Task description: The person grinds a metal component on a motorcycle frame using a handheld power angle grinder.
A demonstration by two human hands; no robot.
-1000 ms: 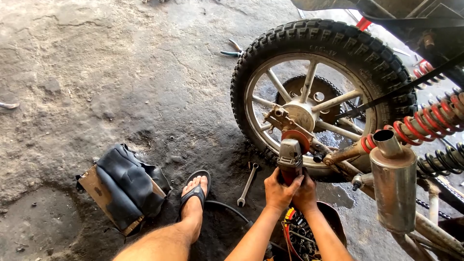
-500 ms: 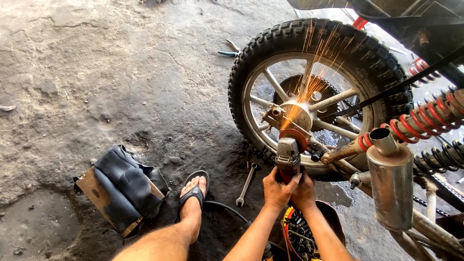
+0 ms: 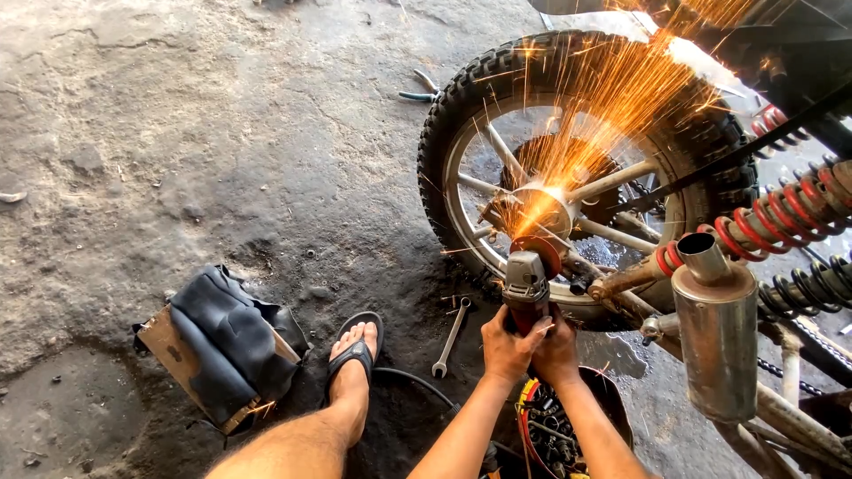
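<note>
Both of my hands grip an angle grinder point(image 3: 526, 282) by its body, my left hand point(image 3: 508, 345) on the left side and my right hand point(image 3: 559, 349) on the right. Its disc presses against the hub point(image 3: 543, 210) of a motorcycle rear wheel point(image 3: 568, 168) with a knobby tyre and silver spokes. A wide fan of orange sparks point(image 3: 612, 98) shoots up and right from the hub across the wheel.
A spanner point(image 3: 451, 337) lies on the concrete beside my sandalled foot point(image 3: 353, 355). Pliers point(image 3: 417, 91) lie left of the tyre. A padded low seat point(image 3: 222, 341) sits at left. Silver exhaust point(image 3: 717, 328), red shock springs point(image 3: 781, 213) and a parts tub point(image 3: 555, 426) crowd the right.
A second ago there were no sparks; they started half a second ago and have grown into a large spray. My hands and the grinder stay at the hub.
</note>
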